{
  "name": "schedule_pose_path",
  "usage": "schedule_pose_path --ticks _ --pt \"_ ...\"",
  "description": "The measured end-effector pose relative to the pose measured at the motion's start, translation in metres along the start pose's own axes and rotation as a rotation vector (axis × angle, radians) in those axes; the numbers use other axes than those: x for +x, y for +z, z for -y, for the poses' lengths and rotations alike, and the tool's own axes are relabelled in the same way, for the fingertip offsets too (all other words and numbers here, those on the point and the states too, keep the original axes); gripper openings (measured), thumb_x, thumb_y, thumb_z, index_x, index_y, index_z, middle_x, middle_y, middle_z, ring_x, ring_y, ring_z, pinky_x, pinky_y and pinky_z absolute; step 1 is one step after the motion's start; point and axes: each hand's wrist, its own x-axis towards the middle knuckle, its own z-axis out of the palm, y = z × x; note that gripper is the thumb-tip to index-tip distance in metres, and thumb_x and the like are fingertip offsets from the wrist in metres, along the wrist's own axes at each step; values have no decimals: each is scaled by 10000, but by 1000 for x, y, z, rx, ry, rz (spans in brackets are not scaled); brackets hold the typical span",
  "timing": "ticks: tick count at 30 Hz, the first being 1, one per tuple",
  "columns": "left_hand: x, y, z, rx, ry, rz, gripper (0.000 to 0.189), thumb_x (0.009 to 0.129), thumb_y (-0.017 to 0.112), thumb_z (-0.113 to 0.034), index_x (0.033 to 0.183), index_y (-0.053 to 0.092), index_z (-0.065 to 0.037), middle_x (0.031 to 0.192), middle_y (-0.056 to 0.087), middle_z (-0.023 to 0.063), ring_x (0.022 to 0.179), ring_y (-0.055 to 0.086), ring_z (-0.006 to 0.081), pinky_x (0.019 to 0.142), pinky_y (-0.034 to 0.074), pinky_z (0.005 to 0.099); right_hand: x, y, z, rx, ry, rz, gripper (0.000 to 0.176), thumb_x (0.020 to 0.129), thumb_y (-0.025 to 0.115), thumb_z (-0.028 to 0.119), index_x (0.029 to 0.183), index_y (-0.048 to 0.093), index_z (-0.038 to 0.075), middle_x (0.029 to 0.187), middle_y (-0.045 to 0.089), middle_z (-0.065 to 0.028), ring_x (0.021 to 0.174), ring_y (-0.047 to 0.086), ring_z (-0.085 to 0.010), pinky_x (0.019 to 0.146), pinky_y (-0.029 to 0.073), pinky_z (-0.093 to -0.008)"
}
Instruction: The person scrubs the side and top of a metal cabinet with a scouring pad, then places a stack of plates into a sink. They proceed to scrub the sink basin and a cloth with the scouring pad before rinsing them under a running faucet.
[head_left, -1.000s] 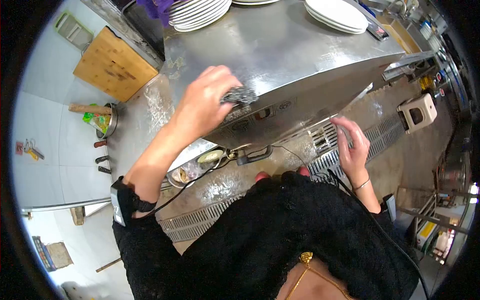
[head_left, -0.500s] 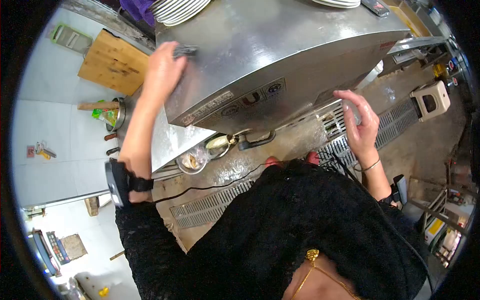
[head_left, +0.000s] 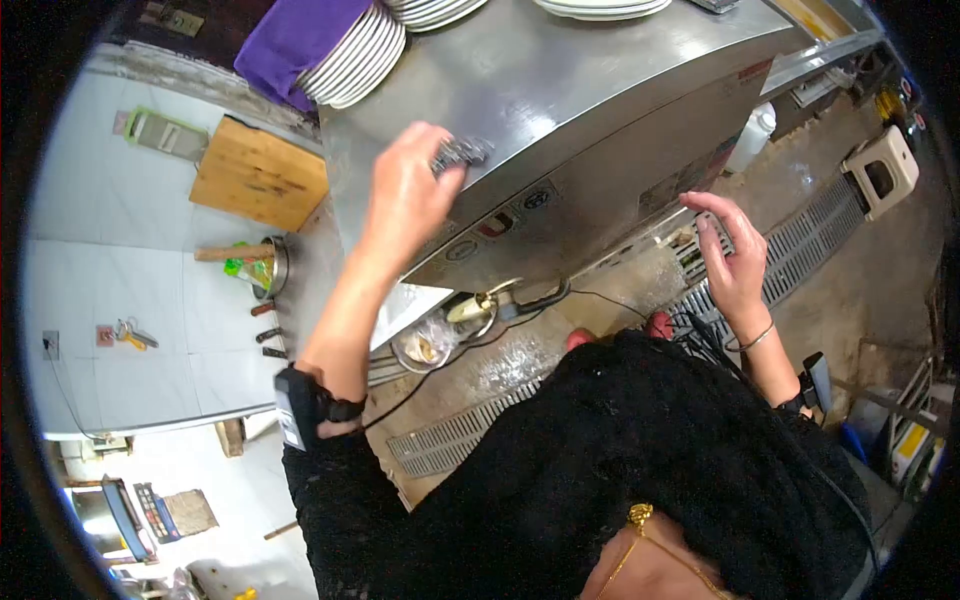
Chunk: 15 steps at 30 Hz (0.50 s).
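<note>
My left hand [head_left: 408, 185] is closed around a grey steel wool scrubber [head_left: 462, 154]. The scrubber lies against the stainless steel cabinet top [head_left: 480, 75], close to its front edge. My fingertips on its far side are partly hidden. My right hand [head_left: 735, 260] is raised in the air in front of the cabinet's lower right part, thumb and fingers curved and apart, with nothing in it. Stacked white plates [head_left: 355, 60] stand at the back left of the top, and a purple cloth [head_left: 300, 45] is against them.
More plates [head_left: 605, 8] sit along the back. A wooden cutting board [head_left: 258, 172] leans at the left wall beside a green-framed grater [head_left: 168, 135]. Below are a bowl with a plastic bag [head_left: 425, 343], a floor drain grate [head_left: 465, 435] and a beige stool [head_left: 882, 172]. A black cable crosses the floor.
My left hand has moved right and toward the front edge with the scrubber. My right hand keeps nearly the same pose. The view has shifted, showing more of the plates and purple cloth.
</note>
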Motion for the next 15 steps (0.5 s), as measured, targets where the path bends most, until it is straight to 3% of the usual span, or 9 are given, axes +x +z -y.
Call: schedule_pose_path --ticks 2,4,5,8,10,12,15 --pt "5 0 12 -22 -59 2 255 737 611 -118 954 600 15 950 623 202 896 596 363 770 463 380 -1 -4 -4 6 -2 15 225 818 540 -28 1029 609 11 993 652 -130 907 628 -272 813 476 -323" --pt "8 0 55 58 -282 -90 278 745 613 -135 976 604 20 970 620 224 908 597 365 776 461 386 -1 -10 -5 4 -11 -6 230 815 538 -27 1031 606 11 992 650 -132 900 628 -276 807 478 -327" --pt "14 -5 79 70 -390 13 314 746 618 -156 1004 604 23 972 619 239 922 600 363 791 461 382 -2 -13 -7 8 -7 -11 230 815 539 -25 1032 605 12 991 650 -133 902 628 -276 810 478 -329" --pt "18 7 37 133 -196 -112 245 729 616 -105 938 612 23 921 626 210 870 602 380 784 477 389 -3 -21 -15 0 3 -34 231 815 539 -22 1034 603 13 987 650 -133 905 629 -273 813 478 -329" --pt "20 5 -11 -64 -106 50 301 739 628 -159 975 599 26 962 622 237 929 603 369 814 464 372 -6 -21 -17 -7 21 -29 231 816 538 -22 1035 602 14 985 650 -133 905 629 -271 814 479 -327" --pt "22 10 8 31 -124 -38 316 747 628 -160 994 602 37 969 623 246 936 602 372 810 467 380 -6 -23 -19 -3 31 -28 233 815 538 -23 1036 602 15 986 649 -132 915 630 -270 821 478 -327" --pt "39 10 92 204 -345 -21 371 749 644 -169 1035 598 63 934 629 265 897 606 393 779 471 416 -5 -27 -18 29 34 -17 236 814 538 -23 1038 601 16 991 648 -130 921 630 -267 823 477 -329"
